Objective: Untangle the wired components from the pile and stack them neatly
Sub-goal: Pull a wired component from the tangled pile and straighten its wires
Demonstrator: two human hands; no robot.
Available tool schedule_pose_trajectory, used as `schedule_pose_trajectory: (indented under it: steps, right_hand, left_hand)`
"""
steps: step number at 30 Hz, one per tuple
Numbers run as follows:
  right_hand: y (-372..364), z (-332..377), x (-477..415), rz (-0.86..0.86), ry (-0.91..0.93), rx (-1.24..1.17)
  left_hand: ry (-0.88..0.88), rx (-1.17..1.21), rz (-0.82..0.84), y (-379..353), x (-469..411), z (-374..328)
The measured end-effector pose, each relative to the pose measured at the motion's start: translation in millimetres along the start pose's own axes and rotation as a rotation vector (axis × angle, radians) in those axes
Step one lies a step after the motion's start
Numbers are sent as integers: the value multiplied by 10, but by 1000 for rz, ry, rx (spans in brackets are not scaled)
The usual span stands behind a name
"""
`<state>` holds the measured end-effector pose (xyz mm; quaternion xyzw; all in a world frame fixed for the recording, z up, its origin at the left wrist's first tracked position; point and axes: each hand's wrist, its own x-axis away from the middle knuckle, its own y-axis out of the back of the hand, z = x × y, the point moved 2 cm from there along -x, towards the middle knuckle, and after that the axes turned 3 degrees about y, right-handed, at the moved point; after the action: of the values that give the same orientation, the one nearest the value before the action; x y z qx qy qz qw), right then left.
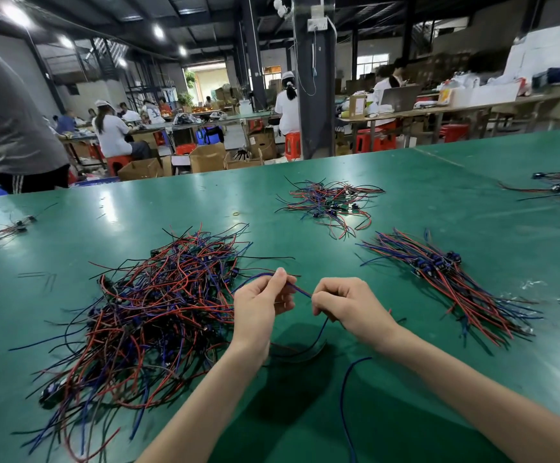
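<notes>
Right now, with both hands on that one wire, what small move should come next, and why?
Probably draw the wire gently rightward, away from the tangled pile. The left hand and right hand both pinch it, and its far end seems to run back into that pile.

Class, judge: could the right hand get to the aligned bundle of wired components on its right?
Probably yes: only bare table lies between the right hand and the bundle, though its fingers now pinch a wire.
</notes>
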<state>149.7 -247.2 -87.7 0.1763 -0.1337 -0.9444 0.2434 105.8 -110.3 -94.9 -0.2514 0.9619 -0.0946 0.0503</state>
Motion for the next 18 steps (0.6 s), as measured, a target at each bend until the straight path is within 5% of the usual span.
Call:
schedule_pose_trajectory:
  steps: [7, 14, 18]
  right_hand:
    - [2, -10, 27, 6, 35, 35]
    - [-58, -17, 69, 19, 85, 122]
    - [-31, -27, 52, -8, 100, 146]
  left_hand:
    - [113, 180, 21, 30, -40, 10]
    - [-199, -387, -40, 46, -38, 26]
    - [-6, -48, 7, 79, -67, -21]
